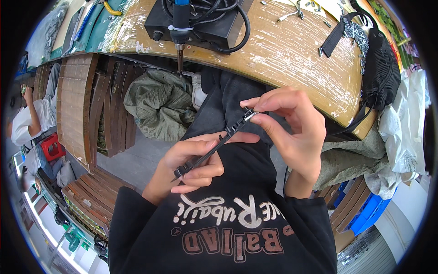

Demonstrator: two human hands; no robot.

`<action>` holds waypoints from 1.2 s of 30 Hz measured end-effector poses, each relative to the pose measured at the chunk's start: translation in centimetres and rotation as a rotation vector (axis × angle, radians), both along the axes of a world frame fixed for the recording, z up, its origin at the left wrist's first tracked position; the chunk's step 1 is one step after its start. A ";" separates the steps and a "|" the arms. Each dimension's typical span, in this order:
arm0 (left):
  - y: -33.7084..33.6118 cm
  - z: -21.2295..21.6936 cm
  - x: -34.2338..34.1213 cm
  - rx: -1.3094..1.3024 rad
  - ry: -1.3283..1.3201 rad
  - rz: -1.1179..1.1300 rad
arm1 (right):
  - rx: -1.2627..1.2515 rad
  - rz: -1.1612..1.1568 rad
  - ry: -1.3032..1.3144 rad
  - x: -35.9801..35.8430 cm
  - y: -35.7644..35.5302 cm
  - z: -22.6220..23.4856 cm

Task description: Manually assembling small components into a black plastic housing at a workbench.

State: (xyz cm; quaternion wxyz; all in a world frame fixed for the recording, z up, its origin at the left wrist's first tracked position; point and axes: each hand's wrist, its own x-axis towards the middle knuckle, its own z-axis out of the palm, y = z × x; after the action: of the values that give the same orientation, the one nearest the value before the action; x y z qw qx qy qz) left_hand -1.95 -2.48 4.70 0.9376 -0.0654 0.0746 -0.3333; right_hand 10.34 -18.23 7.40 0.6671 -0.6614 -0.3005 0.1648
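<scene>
Head view: I saw the left hand (pixel 191 164) gripping the black strip's (pixel 214 146) lower end, right hand (pixel 292 132) pinching its upper tip; long axis ran diagonally between them, below the table (pixel 292 59) edge.

My black strip (pixel 214 148) with silvery tip, my black sweatshirt (pixel 228 228) with white and reddish lettering, brown workbench (pixel 296 59), olive-green cloth (pixel 159 105), blue crate (pixel 367 212), red stool (pixel 51 147)
</scene>
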 end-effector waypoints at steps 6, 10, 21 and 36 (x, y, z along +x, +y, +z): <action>0.3 0.1 -0.1 0.064 0.006 -0.021 | -0.084 0.057 -0.269 -0.1 0.1 0.1; 0.6 0.3 -0.2 0.104 0.049 -0.036 | -0.100 0.066 -0.108 -0.2 0.6 -0.1; 0.5 0.2 -0.4 -0.011 0.015 -0.027 | 0.286 0.060 0.396 -0.7 1.1 -0.6; -0.2 -0.6 -0.7 -0.103 -0.031 -0.003 | 0.350 0.031 0.409 -1.4 1.0 -0.9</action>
State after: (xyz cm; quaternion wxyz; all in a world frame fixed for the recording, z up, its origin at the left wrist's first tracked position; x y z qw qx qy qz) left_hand -2.63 -2.64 4.08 0.9335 -0.1084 0.0426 -0.3390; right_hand 8.98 -17.23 6.53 0.8155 -0.4844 -0.1933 0.2509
